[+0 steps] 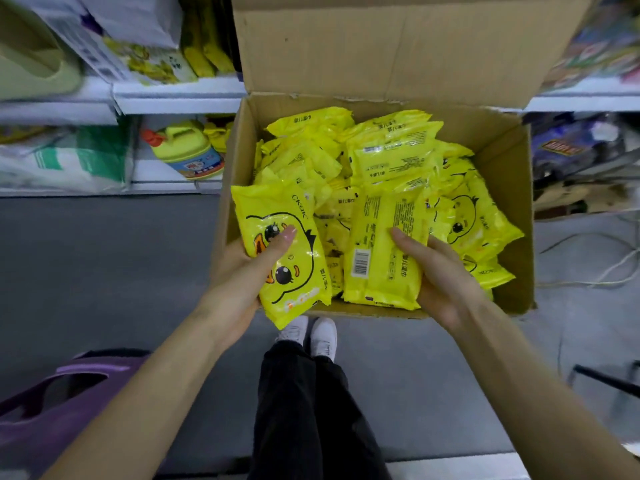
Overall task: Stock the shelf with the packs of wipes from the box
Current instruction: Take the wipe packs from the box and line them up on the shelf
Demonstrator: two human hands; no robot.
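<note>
Holding a duck-faced pack (287,258) in the left grip (242,282), a barcode-side pack (384,251) in the right grip (440,275) — both over the near edge of the box (502,157). Probably light, squashy, slick-filmed, not fragile — best pinched across the flat middle, thumb on top.

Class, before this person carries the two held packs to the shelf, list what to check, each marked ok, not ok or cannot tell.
1. Left hand grips the duck-face pack: ok.
2. Right hand grips the barcode-side pack: ok.
3. Box flap stands open, clear of the lift: ok.
4. Free room on the shelf: cannot tell.
5. Loose packs left in the box: ok.
</note>
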